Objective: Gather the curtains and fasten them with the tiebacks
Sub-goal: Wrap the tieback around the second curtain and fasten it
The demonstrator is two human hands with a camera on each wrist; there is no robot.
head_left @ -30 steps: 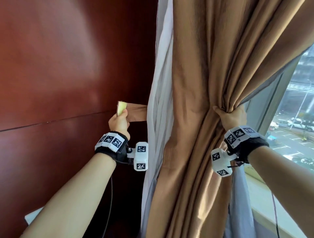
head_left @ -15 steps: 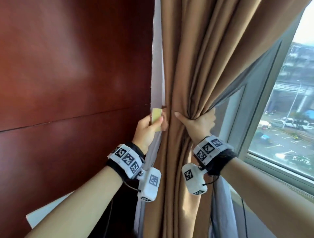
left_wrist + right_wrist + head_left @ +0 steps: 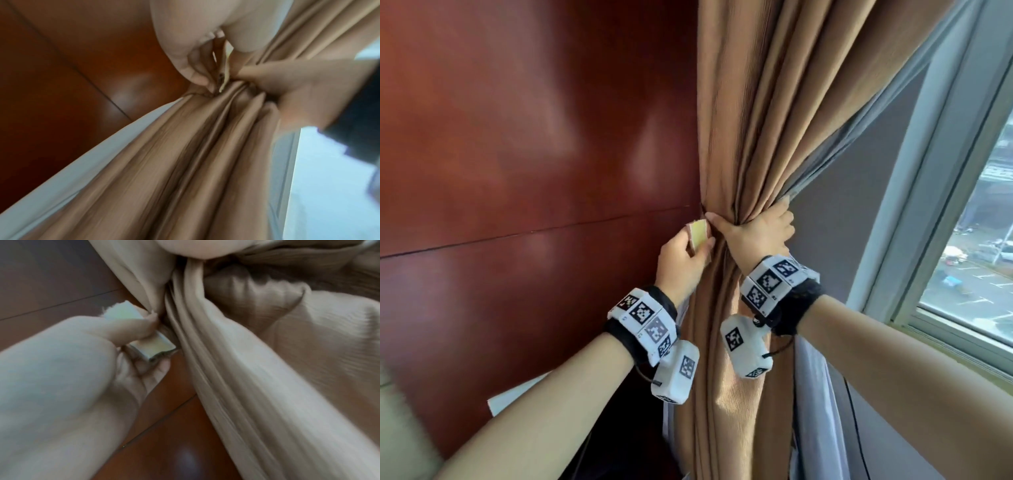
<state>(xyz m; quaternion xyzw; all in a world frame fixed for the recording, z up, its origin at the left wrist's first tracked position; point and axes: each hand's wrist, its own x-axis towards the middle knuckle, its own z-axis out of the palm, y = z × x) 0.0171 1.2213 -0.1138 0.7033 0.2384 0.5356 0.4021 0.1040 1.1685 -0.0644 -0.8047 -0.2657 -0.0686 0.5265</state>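
Observation:
A tan curtain (image 3: pixel 743 130) hangs beside the red-brown wood wall, bunched into a narrow bundle at hand height. My right hand (image 3: pixel 753 231) grips that bundle (image 3: pixel 236 344) from the window side, fingers wrapped around the folds. My left hand (image 3: pixel 683 255) pinches the end of the tan tieback (image 3: pixel 698 233), which shows a pale yellow patch (image 3: pixel 152 345), and holds it against the left edge of the bundle. In the left wrist view the left hand's fingers (image 3: pixel 197 73) meet the right hand (image 3: pixel 287 87) at the gathered folds (image 3: pixel 205 146). The remainder of the tieback is hidden behind the curtain.
A grey-white sheer lining (image 3: pixel 815 387) hangs behind the tan curtain. The wood wall panel (image 3: pixel 524 171) stands close on the left. A window frame (image 3: pixel 928 192) and sill (image 3: pixel 962 356) are on the right, with a street far below. A white sheet (image 3: pixel 517 394) lies low left.
My right hand has pushed the gathered curtain leftward against the wall. My left hand has brought the tieback end rightward until both hands nearly touch at the bundle.

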